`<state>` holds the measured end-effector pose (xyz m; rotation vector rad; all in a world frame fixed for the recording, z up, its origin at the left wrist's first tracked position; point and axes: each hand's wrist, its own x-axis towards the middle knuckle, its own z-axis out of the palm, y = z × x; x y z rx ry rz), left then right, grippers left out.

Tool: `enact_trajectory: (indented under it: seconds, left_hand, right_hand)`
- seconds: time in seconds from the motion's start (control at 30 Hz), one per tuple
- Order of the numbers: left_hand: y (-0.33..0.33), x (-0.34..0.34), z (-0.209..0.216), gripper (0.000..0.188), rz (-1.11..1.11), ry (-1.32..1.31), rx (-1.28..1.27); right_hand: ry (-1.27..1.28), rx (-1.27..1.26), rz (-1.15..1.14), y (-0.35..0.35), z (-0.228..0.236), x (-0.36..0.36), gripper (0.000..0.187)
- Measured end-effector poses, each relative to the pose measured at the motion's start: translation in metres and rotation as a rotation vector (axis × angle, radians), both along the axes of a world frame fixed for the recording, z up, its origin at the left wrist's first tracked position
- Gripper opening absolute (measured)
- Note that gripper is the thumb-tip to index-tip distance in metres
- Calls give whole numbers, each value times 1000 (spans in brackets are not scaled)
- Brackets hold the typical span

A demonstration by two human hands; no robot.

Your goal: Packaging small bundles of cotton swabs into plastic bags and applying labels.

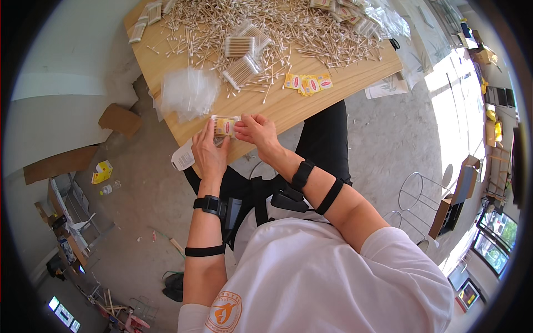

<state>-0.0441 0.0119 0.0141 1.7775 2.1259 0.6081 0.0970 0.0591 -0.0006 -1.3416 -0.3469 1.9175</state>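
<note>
At the far left of the pale wooden surface (161, 62), small clear packs of white-tipped swabs (138, 30) sit near the edge, where a careless sweep of an arm could knock them to the floor. Next comes a loose, fanned stack of clear plastic pouches (190, 91); thin and slippery, they could cling together or slide off the near side if a wrist brushes them.

The left hand (209, 154) has its fingers closed along the left and lower sides of a flat packet of wooden-stemmed swabs with a yellow printed card (225, 126), held close to the near edge of the surface. Too firm a squeeze could bend the stems or buckle the card; too light a grip could let the swabs skew. The right hand (256, 132) meets the packet's right end with fingers curled and almost together; whether they pinch the film or merely press on it cannot be told. A hard pull there might tear the film or spill swabs.

Beyond, a broad heap of loose wooden swabs (250, 14) spreads near three filled clear packs (242, 71), so strays could mix in. Farther right, overlapping yellow cards (308, 84) could stick together and be picked up doubled
</note>
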Motion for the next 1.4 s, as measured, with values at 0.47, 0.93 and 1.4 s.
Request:
enact_trajectory:
  seconds: [0.47,0.93,1.4]
  left_hand:
    - [-1,-3,-1,65,1,3,25]
    - [20,-3,71,57,-284,-37,157]
    - [-5,23,144,14,-126,-1190,73]
  right_hand:
    - [-406,189,107,-6,-12,0,40]
    - [-863,908,537,15,62,30,13]
    - [-372,1000,383,3,167,77,12]
